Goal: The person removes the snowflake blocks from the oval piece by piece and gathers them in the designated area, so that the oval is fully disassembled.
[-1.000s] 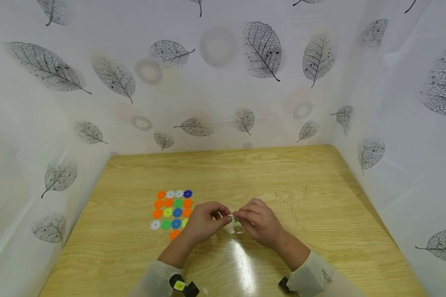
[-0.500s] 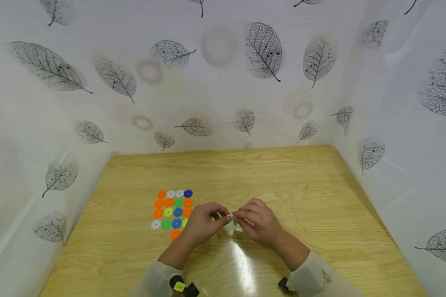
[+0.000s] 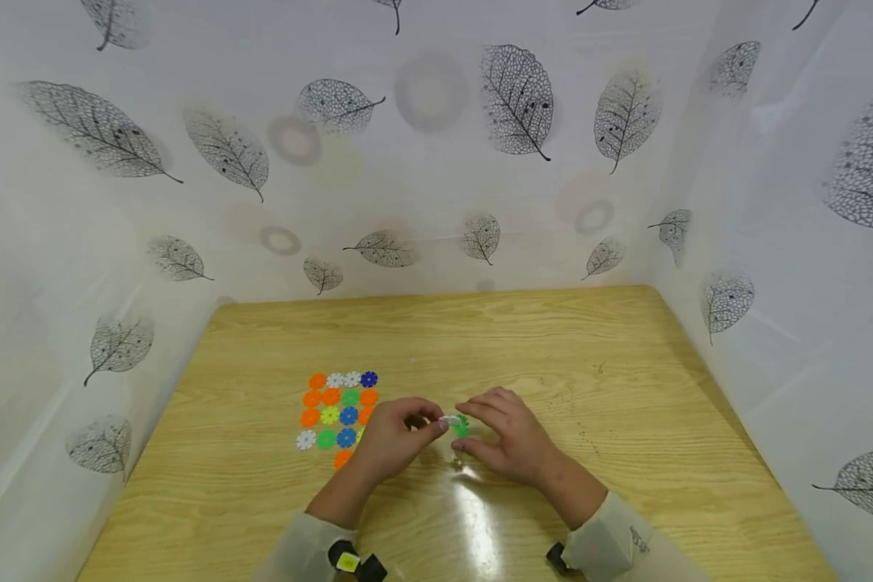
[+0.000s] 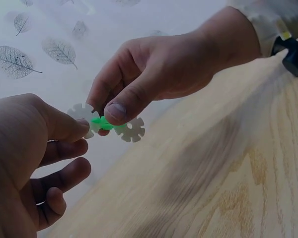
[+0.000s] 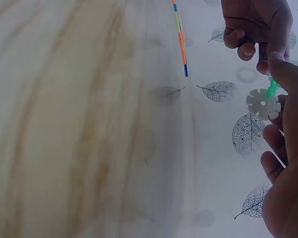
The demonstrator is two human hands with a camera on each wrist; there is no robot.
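Note:
Three snowflake building discs are joined in a chain, white, green, white. In the left wrist view, my left hand point(image 4: 25, 134) pinches one white disc point(image 4: 78, 110) between thumb and finger. The green disc point(image 4: 105, 123) stands crosswise, partly behind my right thumb, and the other white disc point(image 4: 134, 130) sticks out beyond it. In the head view, my left hand point(image 3: 400, 436) and right hand point(image 3: 512, 436) meet above the table, with the right thumb and index finger spread around the green disc point(image 3: 461, 426). The right wrist view shows a white disc point(image 5: 263, 105) by my right fingers.
On the wooden table point(image 3: 524, 347), left of my hands, several loose discs point(image 3: 329, 415) lie in rows, coloured orange, white, green, yellow and blue. My left forearm partly covers the nearest ones. A white leaf-patterned sheet point(image 3: 429, 178) encloses the table's back and sides.
My right thumb and index finger have moved apart, so more of the green disc shows. The left hand keeps its pinch in nearly the same place.

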